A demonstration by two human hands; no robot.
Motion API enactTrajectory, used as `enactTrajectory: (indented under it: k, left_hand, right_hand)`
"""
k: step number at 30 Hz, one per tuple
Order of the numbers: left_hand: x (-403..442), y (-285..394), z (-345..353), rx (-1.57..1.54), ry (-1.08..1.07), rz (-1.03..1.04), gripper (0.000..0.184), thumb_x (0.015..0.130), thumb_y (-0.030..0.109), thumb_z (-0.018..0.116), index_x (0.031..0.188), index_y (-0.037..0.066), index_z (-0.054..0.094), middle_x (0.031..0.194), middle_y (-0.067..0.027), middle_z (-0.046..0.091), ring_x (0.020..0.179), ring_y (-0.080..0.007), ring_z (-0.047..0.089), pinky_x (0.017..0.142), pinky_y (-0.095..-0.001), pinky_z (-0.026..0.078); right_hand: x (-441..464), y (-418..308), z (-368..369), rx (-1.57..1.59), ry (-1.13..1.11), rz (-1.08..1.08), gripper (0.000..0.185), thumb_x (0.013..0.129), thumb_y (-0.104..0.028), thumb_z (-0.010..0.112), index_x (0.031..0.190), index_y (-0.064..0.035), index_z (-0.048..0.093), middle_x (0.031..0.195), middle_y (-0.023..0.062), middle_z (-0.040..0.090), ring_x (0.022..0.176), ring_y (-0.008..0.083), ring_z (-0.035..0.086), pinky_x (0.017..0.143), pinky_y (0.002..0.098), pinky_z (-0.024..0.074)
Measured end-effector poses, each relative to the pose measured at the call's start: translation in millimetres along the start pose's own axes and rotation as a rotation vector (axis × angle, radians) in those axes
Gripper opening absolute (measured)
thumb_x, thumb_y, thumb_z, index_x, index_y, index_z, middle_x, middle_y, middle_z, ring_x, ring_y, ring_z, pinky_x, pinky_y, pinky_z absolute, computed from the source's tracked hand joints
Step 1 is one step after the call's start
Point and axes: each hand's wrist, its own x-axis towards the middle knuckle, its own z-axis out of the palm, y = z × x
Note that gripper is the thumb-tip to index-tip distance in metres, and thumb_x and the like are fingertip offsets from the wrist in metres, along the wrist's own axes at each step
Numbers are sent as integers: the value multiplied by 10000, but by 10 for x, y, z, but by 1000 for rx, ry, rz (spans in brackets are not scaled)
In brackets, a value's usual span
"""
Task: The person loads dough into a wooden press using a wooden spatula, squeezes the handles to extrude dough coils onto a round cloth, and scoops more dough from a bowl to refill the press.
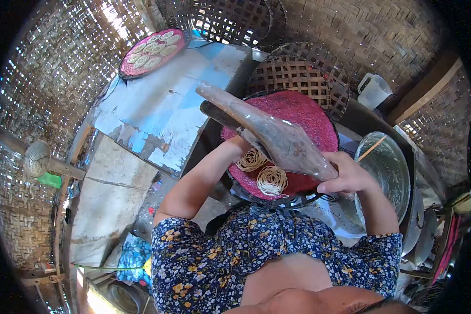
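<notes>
A long, worn wooden press (288, 138) with two handle-like bars lies diagonally in front of me, above a round tray with a pink-red surface (309, 112). My right hand (345, 175) is closed around its near right end, thumb on top. My left hand (239, 144) reaches under the press on the other side; its fingers are hidden behind the wood. Below the press, on the tray's near left part, sit two coils of thin pale strands: a nearer noodle coil (272, 182) and another noodle coil (252, 160) partly beside my left wrist.
A large metal basin (387, 162) with a stick in it stands at my right. Behind are an open-weave basket (288, 76) and a white plastic jug (374, 91). On the left, a blue-white table (157, 112) bears a pink tray (126, 67) with several flat coils.
</notes>
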Motion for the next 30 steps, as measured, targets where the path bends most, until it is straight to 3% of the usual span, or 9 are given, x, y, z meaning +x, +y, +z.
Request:
enactTrajectory:
  k: [4,7,10,13,17,20,21,25,30]
  left_hand:
    - [-104,-24,-3,8,-30,-52,377,917,254,439,1230,45,447,1259,-77,462,1116,-167,471,957,-300,367]
    - [-70,-82,-20,21,-60,1,413,926,268,368,1282,61,395,1255,-121,454,1161,-251,422,988,-326,315]
    - [18,-287,-234,756,121,220,432,900,322,400,1264,92,431,1262,-148,431,1156,-338,393,988,-377,286]
    - [-240,-37,-93,1175,285,92,457,863,374,440,1215,86,476,1267,-175,404,1150,-381,347,970,-432,254]
    - [-497,-87,-126,1491,527,321,482,842,360,488,1200,37,476,1300,-189,364,1177,-366,315,971,-453,235]
    - [-454,-389,-397,1175,724,519,497,846,326,498,1229,16,435,1289,-211,368,1173,-382,333,988,-439,246]
    - [-448,-503,-465,1066,725,513,454,887,247,463,1267,10,386,1281,-195,392,1159,-334,392,996,-397,280]
    - [-429,-753,-237,-501,595,398,428,937,125,353,1335,4,253,1270,-127,414,1132,-206,433,984,-344,323]
    - [-483,-912,99,-577,690,437,518,920,110,377,1365,20,126,1318,-169,341,1191,-226,371,1011,-356,278]
  right_hand:
    - [42,102,18,-69,62,-33,669,582,-316,756,1113,25,532,946,119,610,888,188,562,813,312,425]
    - [69,150,17,-41,116,-44,679,583,-312,754,1128,22,525,967,128,611,901,203,567,821,319,423]
    - [79,140,6,29,167,14,685,588,-304,750,1143,25,518,990,131,609,910,210,565,829,322,419]
    - [71,233,-18,72,219,12,647,593,-290,748,1115,24,530,949,108,608,885,186,566,810,308,424]
    - [-8,226,-45,209,221,23,593,598,-281,747,1069,14,541,880,74,591,839,151,564,771,285,432]
    - [-75,307,-57,264,259,-22,596,595,-283,750,1062,18,535,871,63,581,822,143,560,763,281,437]
    - [-101,338,-62,296,270,-42,610,592,-283,752,1070,23,530,885,65,582,826,148,560,769,284,438]
    - [-193,301,-74,399,322,-59,657,579,-285,755,1098,37,515,931,69,581,840,154,558,789,297,442]
    - [-270,255,-103,454,315,-45,671,584,-304,724,1114,47,509,954,78,582,839,149,555,761,279,450]
